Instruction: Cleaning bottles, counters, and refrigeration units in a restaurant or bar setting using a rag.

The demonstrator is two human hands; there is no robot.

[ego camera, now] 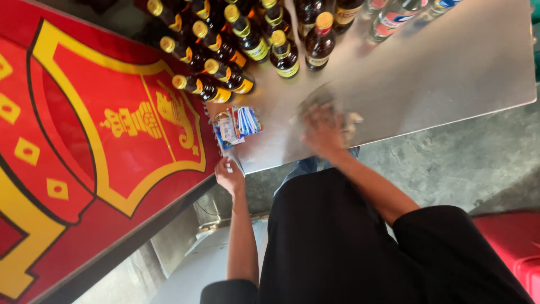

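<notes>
My right hand [322,130] is blurred with motion and presses a pale cloth [352,119] onto the shiny metal table [450,67] near its front edge. My left hand [229,175] curls around the table's near left corner, just below a small bundle of blue, white and red packets [237,125]. Several dark brown bottles with yellow caps [225,50] stand and lean in a cluster at the table's far left. One brown bottle with a red cap [319,42] stands closest to my right hand.
A large red board with yellow ornament [84,146] lies along the table's left side. Clear soft-drink bottles [394,17] stand at the far edge. Grey concrete floor [450,163] lies to the right, with a red container [514,242] at bottom right.
</notes>
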